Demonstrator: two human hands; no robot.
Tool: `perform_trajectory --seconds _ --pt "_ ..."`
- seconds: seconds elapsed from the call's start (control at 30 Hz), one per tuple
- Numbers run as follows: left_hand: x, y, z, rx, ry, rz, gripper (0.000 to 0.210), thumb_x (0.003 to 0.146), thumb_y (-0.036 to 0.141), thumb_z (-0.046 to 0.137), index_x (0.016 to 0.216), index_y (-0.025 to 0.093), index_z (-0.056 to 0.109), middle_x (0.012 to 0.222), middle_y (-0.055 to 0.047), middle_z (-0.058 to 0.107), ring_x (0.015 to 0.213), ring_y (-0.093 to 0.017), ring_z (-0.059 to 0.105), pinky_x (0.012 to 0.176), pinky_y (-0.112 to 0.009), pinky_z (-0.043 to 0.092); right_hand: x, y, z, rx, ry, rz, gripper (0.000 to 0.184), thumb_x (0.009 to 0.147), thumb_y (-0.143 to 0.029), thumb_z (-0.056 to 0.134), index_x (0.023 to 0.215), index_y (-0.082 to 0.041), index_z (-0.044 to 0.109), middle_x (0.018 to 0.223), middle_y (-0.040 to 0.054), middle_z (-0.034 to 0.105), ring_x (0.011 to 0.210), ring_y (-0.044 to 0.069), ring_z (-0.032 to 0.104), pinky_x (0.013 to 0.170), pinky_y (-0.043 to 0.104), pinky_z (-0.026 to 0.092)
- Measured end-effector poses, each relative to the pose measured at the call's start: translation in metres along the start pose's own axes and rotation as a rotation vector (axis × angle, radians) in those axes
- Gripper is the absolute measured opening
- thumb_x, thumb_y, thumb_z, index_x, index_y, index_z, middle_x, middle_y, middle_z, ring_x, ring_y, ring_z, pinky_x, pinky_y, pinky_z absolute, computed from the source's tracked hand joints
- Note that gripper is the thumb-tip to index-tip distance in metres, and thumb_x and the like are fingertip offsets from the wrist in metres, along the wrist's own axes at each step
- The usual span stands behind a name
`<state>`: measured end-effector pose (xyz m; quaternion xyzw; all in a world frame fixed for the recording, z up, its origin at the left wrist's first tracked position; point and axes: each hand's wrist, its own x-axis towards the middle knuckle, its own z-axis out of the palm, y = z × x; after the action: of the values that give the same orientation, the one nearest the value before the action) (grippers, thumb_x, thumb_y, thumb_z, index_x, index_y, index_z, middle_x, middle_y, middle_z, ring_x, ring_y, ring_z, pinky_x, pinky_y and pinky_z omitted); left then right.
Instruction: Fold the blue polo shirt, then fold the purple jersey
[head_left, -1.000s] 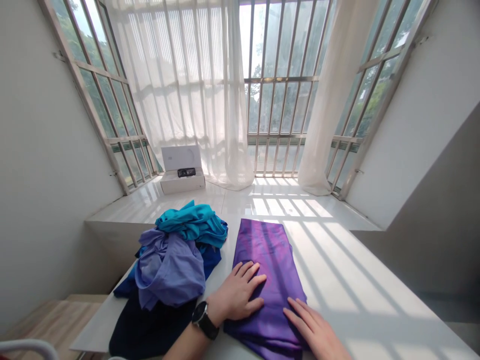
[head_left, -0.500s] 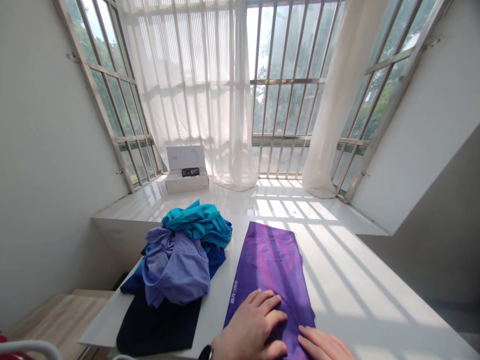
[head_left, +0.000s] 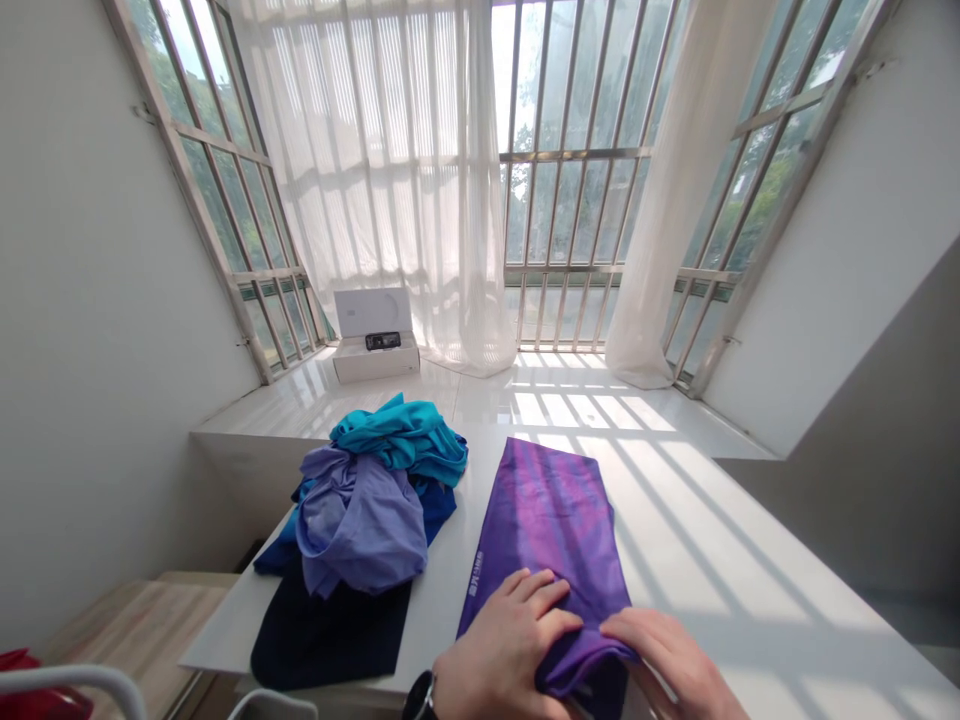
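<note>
A purple folded garment (head_left: 555, 530) with white lettering along its left edge lies lengthwise on the white table; its exact kind I cannot tell. Across its lower middle rests my left hand (head_left: 510, 635), palm down, fingers stretched out and a dark watch (head_left: 420, 693) on the wrist. At the near right edge, the fingers of my right hand (head_left: 671, 655) grip a turned-up fold of the garment, the thumb mostly hidden. To the left is a heap with a teal cloth (head_left: 405, 440) on top, a lavender cloth (head_left: 364, 525), blue fabric and a black cloth (head_left: 330, 630) underneath.
An open white box (head_left: 376, 362) with a small black device (head_left: 383, 341) stands on the window ledge. Barred windows and white curtains (head_left: 465, 200) are behind. A pale tube (head_left: 82, 680) and a red object (head_left: 45, 690) sit lower left, by a wooden surface (head_left: 142, 620).
My right hand has moved up and forward, and the near end of the purple garment is now turned up into a fold. My left hand stays on the garment.
</note>
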<state>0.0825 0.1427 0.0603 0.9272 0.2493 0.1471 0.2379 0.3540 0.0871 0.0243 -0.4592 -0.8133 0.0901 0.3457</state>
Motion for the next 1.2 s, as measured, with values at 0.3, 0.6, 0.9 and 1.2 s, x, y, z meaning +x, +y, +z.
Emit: perform_trajectory --seconds 0.3,0.6,0.9,1.2 --pt "0.035 0.008 -0.005 -0.035 0.109 -0.137 0.036 0.105 0.044 0.046 0.124 0.018 0.062 0.132 -0.010 0.067 0.128 -0.027 0.058 0.114 -0.040 0.040 0.090 -0.013 -0.017 -0.018 0.042 0.253 0.031 0.100 -0.034 0.044 0.098 -0.022 0.073 0.092 0.0094 0.076 0.086 0.026 0.070 0.082 0.040 0.055" --pt "0.049 -0.007 -0.029 -0.136 -0.065 -0.216 0.038 0.107 0.019 0.022 0.104 0.016 0.059 0.110 -0.010 0.068 0.097 -0.021 0.063 0.099 -0.036 0.046 0.020 -0.046 0.012 -0.132 0.547 0.130 0.025 0.099 -0.018 0.056 0.122 -0.021 0.063 0.115 0.0116 0.068 0.110 0.025 0.065 0.096 0.045 0.056" --pt "0.050 -0.010 -0.017 -0.161 -0.022 -0.200 0.038 0.106 0.016 0.026 0.111 0.015 0.064 0.135 -0.013 0.064 0.129 -0.026 0.056 0.117 -0.044 0.036 -0.022 -0.049 0.023 -0.209 0.144 -0.006 0.047 0.088 -0.038 0.074 0.129 -0.019 0.063 0.130 0.0162 0.067 0.124 0.034 0.060 0.096 0.049 0.058" --pt "0.047 -0.006 -0.013 -0.151 0.000 -0.180 0.041 0.107 0.019 0.025 0.108 0.015 0.066 0.124 -0.012 0.069 0.125 -0.026 0.058 0.118 -0.049 0.035 -0.012 -0.047 0.014 -0.144 0.034 -0.112 0.021 0.101 -0.017 0.052 0.114 -0.024 0.067 0.115 0.0086 0.073 0.108 0.024 0.066 0.090 0.038 0.056"
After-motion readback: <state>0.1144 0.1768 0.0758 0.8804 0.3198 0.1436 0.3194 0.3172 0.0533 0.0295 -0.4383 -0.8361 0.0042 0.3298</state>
